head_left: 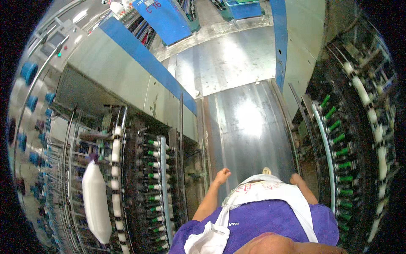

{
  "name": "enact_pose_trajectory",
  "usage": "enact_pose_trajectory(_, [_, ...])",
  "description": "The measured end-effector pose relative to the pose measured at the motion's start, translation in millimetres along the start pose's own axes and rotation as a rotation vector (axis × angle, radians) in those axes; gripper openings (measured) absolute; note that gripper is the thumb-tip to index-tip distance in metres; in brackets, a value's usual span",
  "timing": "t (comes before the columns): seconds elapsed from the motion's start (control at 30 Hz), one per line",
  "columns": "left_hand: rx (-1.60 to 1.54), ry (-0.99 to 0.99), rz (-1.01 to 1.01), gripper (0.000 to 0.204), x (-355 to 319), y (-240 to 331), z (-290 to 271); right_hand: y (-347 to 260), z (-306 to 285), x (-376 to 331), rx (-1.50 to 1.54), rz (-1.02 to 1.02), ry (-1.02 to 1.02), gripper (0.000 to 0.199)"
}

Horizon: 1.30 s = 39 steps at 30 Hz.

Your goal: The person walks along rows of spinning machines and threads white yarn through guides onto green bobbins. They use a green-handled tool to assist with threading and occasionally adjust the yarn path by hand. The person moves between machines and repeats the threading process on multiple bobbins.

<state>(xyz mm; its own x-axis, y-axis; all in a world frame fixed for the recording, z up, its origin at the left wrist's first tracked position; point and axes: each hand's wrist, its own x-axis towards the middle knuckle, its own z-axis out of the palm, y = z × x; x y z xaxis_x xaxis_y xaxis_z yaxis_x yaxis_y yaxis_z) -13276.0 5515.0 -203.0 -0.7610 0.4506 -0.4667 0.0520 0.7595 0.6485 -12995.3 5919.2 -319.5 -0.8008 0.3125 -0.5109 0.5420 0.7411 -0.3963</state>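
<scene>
My left hand [223, 175] hangs over the aisle at my left side, its fingers curled in a loose fist with nothing visible in it. My right hand [297, 179] is at my right side, near the right-hand machine. Its fingers look curled too, and no object shows in them. Neither hand touches a machine. On the left machine hangs a large white roving bobbin [96, 203] with a dark purple top. Below it runs a row of spindles with green and white bobbins [154, 175]. Similar green bobbins [343, 165] line the right machine.
Machines flank a narrow aisle with a dark, shiny floor [237, 139]. Ahead stand a cream and blue cabinet [139, 89] on the left and another panel [301, 46] on the right. Farther off is a blue machine end [165, 21]. Pale rails [164, 190] edge the spindles.
</scene>
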Motion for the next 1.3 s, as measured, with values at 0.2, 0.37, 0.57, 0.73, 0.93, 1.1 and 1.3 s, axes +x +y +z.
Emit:
enact_pose_trajectory(0.2, [0.095,0.006,-0.285,0.032,79.2,-45.1,-24.5,-147.4,-190.5,215.8,-0.005,-0.090,0.052,0.024])
enact_pose_trajectory(0.37, [-0.088,-0.011,-0.378,0.029,129.0,-104.1,-46.1,-209.5,-238.4,322.7,0.128,-0.186,0.161,0.025])
enact_pose_trajectory(0.57, [-0.038,-0.071,-0.236,0.029,261.2,-110.7,-126.1,-204.6,-219.7,354.9,-0.294,-0.054,-0.329,0.025])
enact_pose_trajectory(0.73, [0.083,-0.026,-0.236,0.028,410.6,-57.0,-255.8,-210.6,-226.2,381.5,-0.067,0.152,-0.349,0.027])
enact_pose_trajectory(0.93, [-0.123,0.176,-0.250,0.033,569.4,28.6,-374.6,-258.8,-252.6,523.8,-0.024,0.025,-0.320,0.027])
enact_pose_trajectory(1.1, [-0.186,0.153,-0.265,0.033,659.8,27.0,-380.7,-311.7,-293.7,697.0,-0.057,-0.111,-0.206,0.026])
enact_pose_trajectory(1.3, [-0.050,-0.064,-0.447,0.028,691.0,5.7,-420.1,-399.2,-431.3,899.3,-0.197,-0.220,-0.244,0.022])
